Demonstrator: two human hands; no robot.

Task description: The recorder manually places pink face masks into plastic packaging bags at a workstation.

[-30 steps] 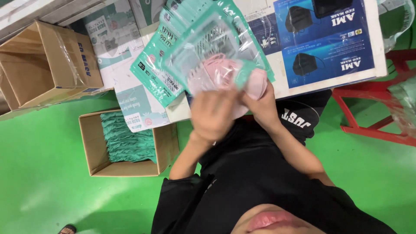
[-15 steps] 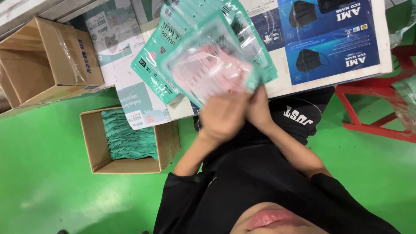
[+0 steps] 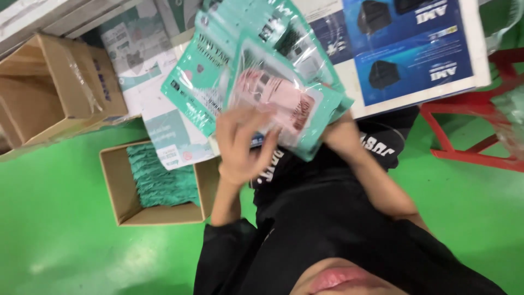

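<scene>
I hold a fanned stack of teal mask packets (image 3: 204,82) over the table's edge. The front packet (image 3: 275,101) has a clear window with pink masks inside. My left hand (image 3: 240,145) grips its lower edge, fingers spread on the front. My right hand (image 3: 341,136) holds the stack from below and behind at the right, mostly hidden by the packets. My black shirt fills the lower part of the view.
The white table (image 3: 480,60) carries blue printed sheets (image 3: 415,49) showing black masks. On the green floor a small cardboard box (image 3: 112,180) holds teal packets. A larger open carton (image 3: 49,87) stands at the left and a red stool (image 3: 469,142) at the right.
The packets have swung from pointing up-left to lying more across. My left hand has slid down to the front packet's lower edge, and my right hand has dropped behind the stack.
</scene>
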